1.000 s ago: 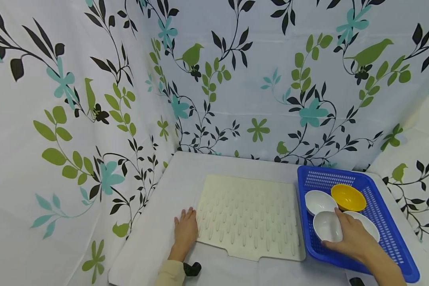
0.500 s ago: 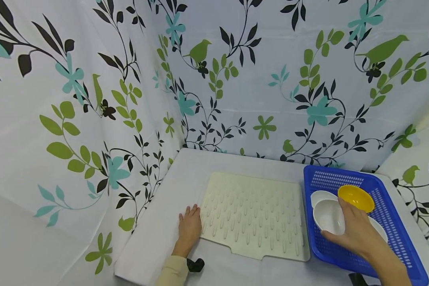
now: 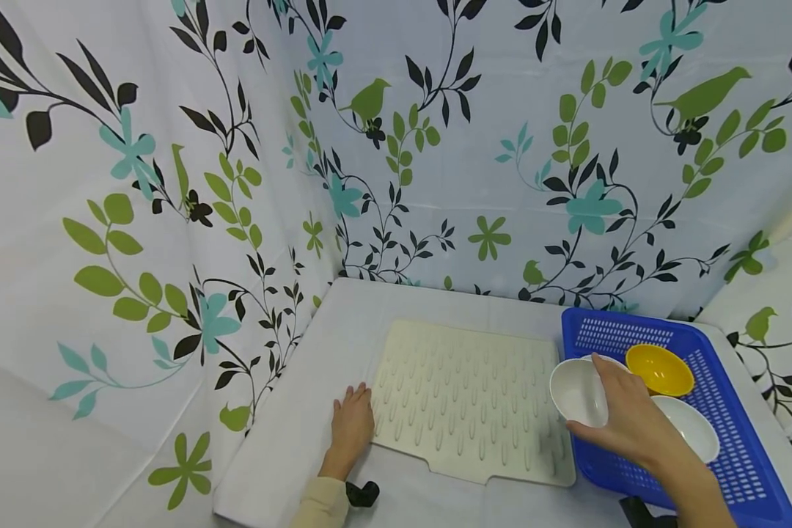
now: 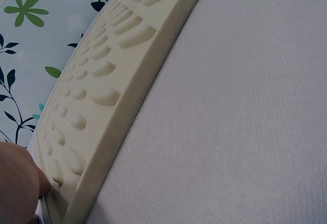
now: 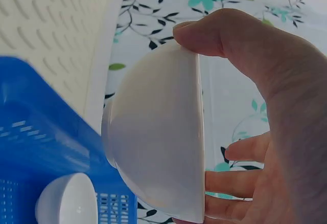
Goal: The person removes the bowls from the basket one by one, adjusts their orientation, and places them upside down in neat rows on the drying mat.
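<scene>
A white bowl point(image 3: 577, 392) is tilted on its side in my right hand point(image 3: 633, 418), above the left rim of the blue basket point(image 3: 742, 447). The right wrist view shows my thumb on the rim of that bowl point(image 5: 156, 132) and fingers at its far side. Inside the basket sit a yellow bowl point(image 3: 660, 369) and a white bowl point(image 3: 689, 427); another white one is mostly hidden behind the held bowl. My left hand point(image 3: 353, 427) lies with extended fingers against the left edge of the cream ridged mat point(image 3: 468, 396).
A white-covered table point(image 3: 343, 330) bears the mat and the basket, which stand side by side. Behind and to the left hangs a patterned curtain point(image 3: 396, 220) with leaves and birds. A black strap piece point(image 3: 363, 494) is by my left wrist.
My right hand has lifted the white bowl from the basket and moved it left, toward the mat's right edge. My left hand has stayed at the mat's left edge.
</scene>
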`<state>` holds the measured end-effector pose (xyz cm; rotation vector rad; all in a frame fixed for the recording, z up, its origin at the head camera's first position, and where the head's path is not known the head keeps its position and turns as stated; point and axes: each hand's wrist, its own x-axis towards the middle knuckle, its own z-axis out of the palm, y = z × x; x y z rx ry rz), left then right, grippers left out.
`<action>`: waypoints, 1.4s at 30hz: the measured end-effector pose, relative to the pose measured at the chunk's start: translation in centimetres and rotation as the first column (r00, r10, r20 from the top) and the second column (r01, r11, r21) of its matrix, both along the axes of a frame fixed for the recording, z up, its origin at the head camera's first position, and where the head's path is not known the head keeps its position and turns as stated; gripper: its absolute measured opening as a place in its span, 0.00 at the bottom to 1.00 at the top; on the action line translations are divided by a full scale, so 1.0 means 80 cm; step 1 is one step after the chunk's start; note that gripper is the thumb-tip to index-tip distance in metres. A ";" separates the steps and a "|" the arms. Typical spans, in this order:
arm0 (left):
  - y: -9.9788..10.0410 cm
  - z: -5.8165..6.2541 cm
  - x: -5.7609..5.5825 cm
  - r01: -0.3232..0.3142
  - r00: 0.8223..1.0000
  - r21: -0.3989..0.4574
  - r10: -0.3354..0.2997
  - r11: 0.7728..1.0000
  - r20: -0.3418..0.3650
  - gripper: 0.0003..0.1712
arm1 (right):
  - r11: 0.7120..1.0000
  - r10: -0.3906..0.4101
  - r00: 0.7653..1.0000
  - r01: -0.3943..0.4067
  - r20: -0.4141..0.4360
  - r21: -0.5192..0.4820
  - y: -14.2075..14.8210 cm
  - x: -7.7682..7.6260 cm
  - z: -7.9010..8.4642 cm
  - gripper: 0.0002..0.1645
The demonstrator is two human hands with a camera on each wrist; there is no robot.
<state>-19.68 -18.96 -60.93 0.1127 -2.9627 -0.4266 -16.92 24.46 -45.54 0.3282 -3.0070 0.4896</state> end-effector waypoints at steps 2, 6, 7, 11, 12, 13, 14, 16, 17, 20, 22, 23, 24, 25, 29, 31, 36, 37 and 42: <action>0.001 0.000 0.000 0.002 1.000 0.009 -0.002 1.000 0.000 0.18 | 1.000 0.011 1.000 -0.011 -0.008 -0.006 -0.005 0.000 0.000 0.72; 0.001 -0.002 0.000 -0.002 1.000 0.025 0.002 1.000 -0.002 0.17 | 1.000 0.025 1.000 -0.026 -0.019 -0.011 -0.014 -0.001 0.000 0.71; 0.000 -0.003 0.000 -0.004 1.000 0.023 0.004 1.000 -0.001 0.17 | 1.000 0.027 0.999 -0.028 -0.018 -0.012 -0.016 -0.001 0.000 0.71; 0.000 -0.005 -0.001 -0.012 1.000 0.034 0.012 0.999 -0.015 0.18 | 1.000 0.030 1.000 -0.030 0.005 -0.009 -0.026 0.000 0.002 0.73; 0.000 -0.005 -0.002 -0.013 1.000 0.038 0.013 0.999 -0.020 0.18 | 0.999 0.031 0.999 -0.031 0.009 -0.007 -0.029 0.000 0.002 0.74; 0.000 -0.006 -0.001 -0.014 1.000 0.040 0.015 0.999 -0.021 0.18 | 0.999 0.033 0.999 -0.033 0.015 -0.007 -0.031 0.001 0.001 0.74; 0.001 -0.006 -0.001 -0.013 1.000 0.045 0.014 0.999 -0.024 0.18 | 0.999 0.036 0.999 -0.036 0.019 -0.008 -0.033 0.002 0.001 0.74; 0.001 -0.006 -0.001 -0.012 1.000 0.052 0.013 0.999 -0.027 0.18 | 0.999 0.041 0.999 -0.041 0.016 -0.009 -0.037 0.003 -0.001 0.74; 0.001 -0.006 -0.001 -0.012 1.000 0.052 0.013 0.999 -0.026 0.18 | 0.999 0.045 0.999 -0.045 0.011 -0.009 -0.038 0.003 -0.002 0.73; 0.002 -0.004 -0.001 -0.015 1.000 0.057 0.016 0.998 -0.017 0.18 | 0.998 0.060 0.998 -0.060 -0.012 -0.010 -0.042 0.004 -0.006 0.72; 0.003 -0.003 -0.001 -0.017 1.000 0.074 0.017 0.997 -0.006 0.19 | 0.998 0.068 0.997 -0.068 -0.029 -0.011 -0.045 0.004 -0.009 0.71; 0.003 -0.002 -0.001 -0.017 1.000 0.085 0.017 0.996 0.000 0.19 | 0.997 0.072 0.997 -0.072 -0.036 -0.011 -0.047 0.004 -0.010 0.71; 0.005 -0.001 -0.001 -0.018 1.000 0.105 0.018 0.994 0.004 0.20 | 0.997 0.075 0.996 -0.076 -0.042 -0.011 -0.048 0.004 -0.011 0.71; 0.006 0.000 -0.001 -0.019 1.000 0.124 0.019 0.992 0.002 0.20 | 0.997 0.079 0.996 -0.080 -0.047 -0.009 -0.050 0.004 -0.012 0.71; 0.014 0.007 0.000 -0.029 1.000 0.226 0.031 0.974 -0.003 0.23 | 0.995 0.101 0.992 -0.102 -0.069 -0.008 -0.058 0.003 -0.016 0.70; 0.021 0.013 0.001 -0.037 0.999 0.298 0.040 0.954 -0.005 0.25 | 0.994 0.112 0.991 -0.113 -0.073 -0.010 -0.063 0.003 -0.017 0.69; 0.044 0.031 0.005 -0.023 1.000 0.499 0.010 0.866 0.030 0.28 | 0.991 0.128 0.990 -0.130 -0.067 -0.029 -0.078 0.002 -0.020 0.68; 0.049 0.033 0.006 -0.018 0.999 0.528 -0.004 0.849 0.041 0.29 | 0.991 0.129 0.989 -0.131 -0.066 -0.036 -0.080 0.001 -0.021 0.67; 0.077 0.038 0.012 -0.005 0.980 0.685 -0.132 0.729 0.148 0.38 | 0.989 0.134 0.990 -0.137 -0.049 -0.056 -0.096 -0.002 -0.024 0.67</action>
